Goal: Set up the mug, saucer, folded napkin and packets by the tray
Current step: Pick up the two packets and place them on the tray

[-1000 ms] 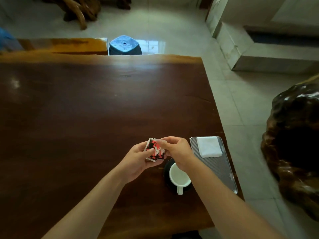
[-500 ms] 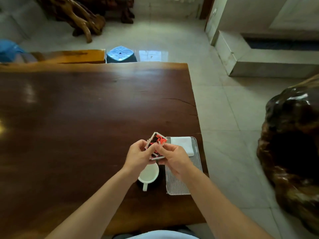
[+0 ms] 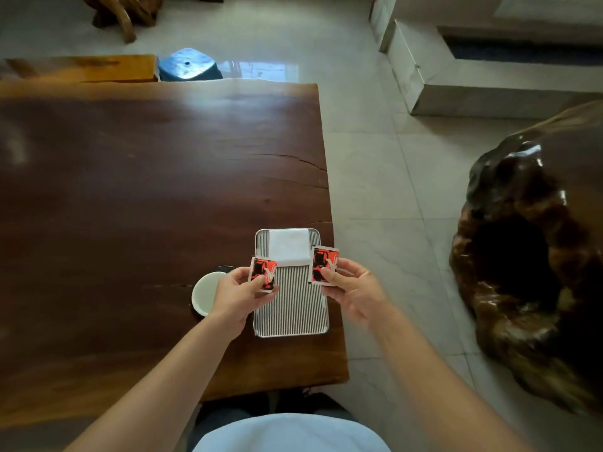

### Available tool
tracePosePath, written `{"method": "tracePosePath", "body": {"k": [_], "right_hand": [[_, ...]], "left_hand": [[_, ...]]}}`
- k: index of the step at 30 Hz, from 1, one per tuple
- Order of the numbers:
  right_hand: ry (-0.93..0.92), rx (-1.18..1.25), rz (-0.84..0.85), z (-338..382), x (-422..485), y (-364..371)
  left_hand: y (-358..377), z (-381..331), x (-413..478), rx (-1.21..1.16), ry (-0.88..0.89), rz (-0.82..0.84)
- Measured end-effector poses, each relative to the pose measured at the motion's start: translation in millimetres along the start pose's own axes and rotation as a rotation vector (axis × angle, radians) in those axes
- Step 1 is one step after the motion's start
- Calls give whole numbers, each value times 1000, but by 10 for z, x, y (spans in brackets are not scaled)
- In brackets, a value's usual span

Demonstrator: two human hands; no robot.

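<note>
A ribbed metal tray (image 3: 292, 308) lies near the table's right edge, with a folded white napkin (image 3: 288, 246) on its far end. My left hand (image 3: 236, 296) pinches one red-and-black packet (image 3: 262, 274) over the tray's left rim. My right hand (image 3: 354, 288) pinches a second, matching packet (image 3: 323, 265) over the right rim. Left of the tray stands a white mug (image 3: 205, 292) on a dark saucer (image 3: 225, 267); my left hand hides part of both.
The dark wooden table (image 3: 137, 207) stretches far to the left and back. Its right edge runs just past the tray, with tiled floor beyond. A large carved wooden stump (image 3: 535, 256) stands on the floor at right. A blue stool (image 3: 187, 65) sits behind the table.
The two packets, held together between both hands before, are now apart, one in each hand. My hands have spread to either side of the tray.
</note>
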State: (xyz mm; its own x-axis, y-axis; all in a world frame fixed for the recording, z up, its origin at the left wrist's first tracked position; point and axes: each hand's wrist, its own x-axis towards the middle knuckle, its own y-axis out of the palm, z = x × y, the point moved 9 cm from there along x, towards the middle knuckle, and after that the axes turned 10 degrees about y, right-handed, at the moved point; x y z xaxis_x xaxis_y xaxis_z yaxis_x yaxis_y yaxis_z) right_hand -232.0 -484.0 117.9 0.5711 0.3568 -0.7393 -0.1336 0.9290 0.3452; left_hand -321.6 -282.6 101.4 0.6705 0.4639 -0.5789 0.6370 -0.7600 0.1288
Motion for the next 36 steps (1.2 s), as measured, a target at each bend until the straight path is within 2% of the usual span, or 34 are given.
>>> {"method": "tracePosePath", "body": {"k": [8, 19, 24, 31, 36], "right_hand": [[103, -173, -272, -482, 491, -596], [200, -531, -311, -932, 1086, -600], [164, -660, -366, -951, 1239, -601], [76, -985, -468, -804, 1295, -571], [49, -1188, -467, -764, 1314, -504]], "left_hand": [[-116, 600, 279, 218, -39, -60], [-135, 1228, 582, 475, -63, -172], [-128, 1272, 689, 521, -33, -185], [-124, 1244, 797, 602, -1, -161], [-67, 1174, 835, 804, 54, -109]]}}
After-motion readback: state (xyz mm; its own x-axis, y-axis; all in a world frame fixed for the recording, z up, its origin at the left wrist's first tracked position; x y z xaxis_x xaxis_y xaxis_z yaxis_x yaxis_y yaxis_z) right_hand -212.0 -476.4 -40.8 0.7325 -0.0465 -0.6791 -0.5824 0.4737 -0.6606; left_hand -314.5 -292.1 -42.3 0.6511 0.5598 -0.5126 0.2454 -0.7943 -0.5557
